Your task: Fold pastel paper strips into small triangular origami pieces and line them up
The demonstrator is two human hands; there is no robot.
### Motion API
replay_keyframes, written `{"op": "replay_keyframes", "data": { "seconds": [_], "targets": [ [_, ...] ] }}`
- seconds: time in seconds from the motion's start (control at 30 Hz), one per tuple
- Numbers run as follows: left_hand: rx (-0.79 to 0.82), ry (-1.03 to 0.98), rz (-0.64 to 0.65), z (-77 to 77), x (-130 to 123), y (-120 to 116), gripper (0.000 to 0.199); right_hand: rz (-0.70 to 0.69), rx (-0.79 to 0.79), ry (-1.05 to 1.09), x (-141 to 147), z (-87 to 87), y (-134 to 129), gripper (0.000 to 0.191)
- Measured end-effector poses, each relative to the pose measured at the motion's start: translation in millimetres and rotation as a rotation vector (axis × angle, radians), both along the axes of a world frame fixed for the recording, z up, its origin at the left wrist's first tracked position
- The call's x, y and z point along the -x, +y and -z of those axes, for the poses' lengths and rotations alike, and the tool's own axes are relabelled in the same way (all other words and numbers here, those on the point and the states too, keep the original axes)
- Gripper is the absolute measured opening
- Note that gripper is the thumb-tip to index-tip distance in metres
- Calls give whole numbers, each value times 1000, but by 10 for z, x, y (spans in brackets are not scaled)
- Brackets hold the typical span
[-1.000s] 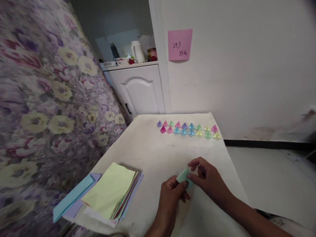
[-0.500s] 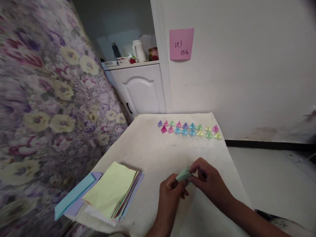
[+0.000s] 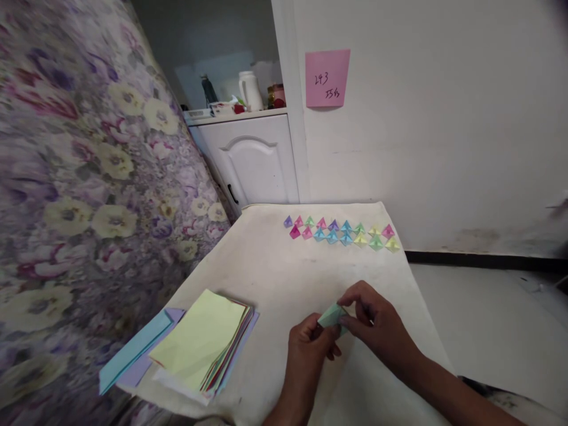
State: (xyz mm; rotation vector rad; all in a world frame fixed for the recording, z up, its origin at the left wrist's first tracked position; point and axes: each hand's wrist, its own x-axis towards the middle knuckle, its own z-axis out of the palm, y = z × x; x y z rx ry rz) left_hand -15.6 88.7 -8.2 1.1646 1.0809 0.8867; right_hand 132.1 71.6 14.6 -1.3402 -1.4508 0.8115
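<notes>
Table point(image 3: 266, 263): it is spreading pale beneath both your hands, unchanged.
Paper stack point(image 3: 202, 337): it is lying toward your left, yellow sheet on top, staying where it was.
Blue folded paper point(image 3: 135, 352): it is resting just left of the stack, also unmoved.
Right hand point(image 3: 375, 313): you are pinching the right end between thumb and index finger; one second ago that finger was standing off.
Left hand point(image 3: 307, 349): you are gripping the lower left part, thumb and fingers closed around it.
Green paper point(image 3: 329, 316): it is sitting between your hands, now showing a broader face than half a second ago.
Small folded pieces point(image 3: 345, 238): they are keeping two rows near the far edge.
</notes>
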Motion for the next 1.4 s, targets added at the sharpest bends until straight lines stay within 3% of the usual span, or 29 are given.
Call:
{"op": "replay_keyframes", "data": {
  "seconds": [0.5,0.87,1.13,1.4],
  "targets": [
    [171,-165,59,27,-11,-20,22,-26,213,23,16,82,72,9],
    [215,-287,77,-56,7,-39,24,-86,187,217,24,177,86,12],
    [240,-361,122,-106,23,-20,26,-186,262,467,35,71,72,12],
    [259,-455,171,-128,47,-13,29,-182,216,382,21,99,54,5]
  ]
}}
